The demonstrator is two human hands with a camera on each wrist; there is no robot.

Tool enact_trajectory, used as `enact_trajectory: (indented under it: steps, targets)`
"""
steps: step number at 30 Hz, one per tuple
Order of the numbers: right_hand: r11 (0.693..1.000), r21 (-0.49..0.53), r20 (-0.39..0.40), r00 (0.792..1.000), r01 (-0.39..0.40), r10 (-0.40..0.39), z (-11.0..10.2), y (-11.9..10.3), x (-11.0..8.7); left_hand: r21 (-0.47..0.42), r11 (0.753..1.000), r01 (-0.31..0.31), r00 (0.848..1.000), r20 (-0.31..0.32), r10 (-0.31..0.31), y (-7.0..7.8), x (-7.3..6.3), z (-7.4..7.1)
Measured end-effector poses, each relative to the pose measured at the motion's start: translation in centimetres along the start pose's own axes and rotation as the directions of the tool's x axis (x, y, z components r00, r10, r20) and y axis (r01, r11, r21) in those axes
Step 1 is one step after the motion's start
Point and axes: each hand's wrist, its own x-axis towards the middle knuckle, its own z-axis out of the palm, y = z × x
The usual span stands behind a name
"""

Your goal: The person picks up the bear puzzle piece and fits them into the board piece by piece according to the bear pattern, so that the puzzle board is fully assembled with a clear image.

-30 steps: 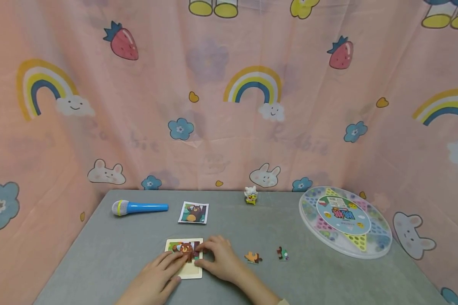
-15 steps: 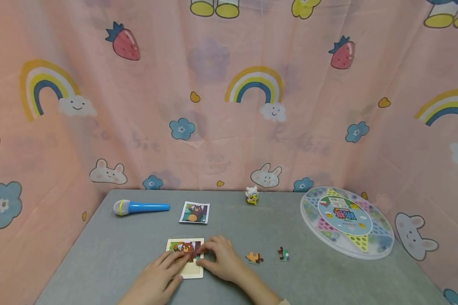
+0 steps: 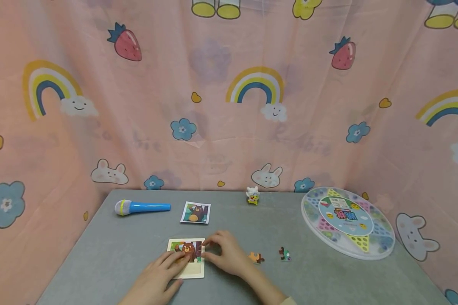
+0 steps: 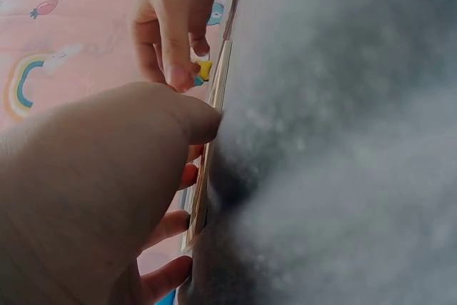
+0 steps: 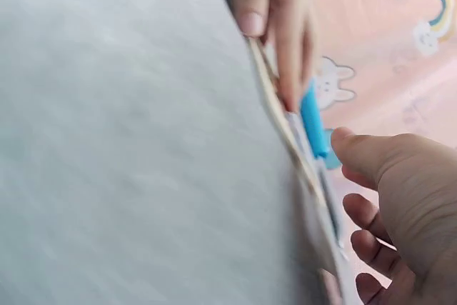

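A small jigsaw tray with a pale frame lies on the grey table, its upper part filled with bear-picture pieces. The lower strip of its base shows bare. My left hand rests on the tray from the left, fingers stretched over the picture. Its thumb is at the tray's near edge, seen in the left wrist view. My right hand hovers at the tray's right edge, fingers loosely bent and apart, with nothing visible between them. To its right lie an orange-brown puzzle piece, partly behind the hand, and a green-brown puzzle piece.
A bear picture card lies behind the tray. Farther left is a blue toy microphone. A small white-and-yellow figurine stands at the back edge. A round Chinese checkers board lies at the right, and a pink patterned curtain hangs behind.
My right hand has drawn back slightly to the right off the tray's picture, uncovering its right edge and letting go of the piece there. The left hand keeps its place.
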Motion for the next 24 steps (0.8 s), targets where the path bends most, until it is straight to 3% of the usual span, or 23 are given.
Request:
enact_trajectory:
  steps: [11, 16, 21, 24]
  targets:
    - [0.997, 0.019, -0.106, 0.991, -0.074, 0.076, -4.9, 2.7, -1.4, -0.054, 0.998, -0.04, 0.999, -0.026, 0.039, -0.3, 0.0, -0.2]
    - [0.997, -0.002, -0.099, 0.992, -0.081, 0.081, -6.5, 4.0, -2.6, -0.08, 0.995, -0.061, 0.998, -0.023, 0.059, -0.6, -0.2, -0.2]
    - [0.998, -0.037, -0.055, 0.997, -0.051, 0.049, -7.2, 5.0, -3.7, -0.133, 0.991, -0.029, 0.998, -0.063, 0.02, -0.7, -0.5, -0.5]
    - [0.999, -0.042, -0.029, 0.999, -0.015, 0.013, -7.1, 5.6, -4.3, -0.14, 0.988, 0.072, 0.993, -0.081, -0.084, -0.6, -0.5, -0.7]
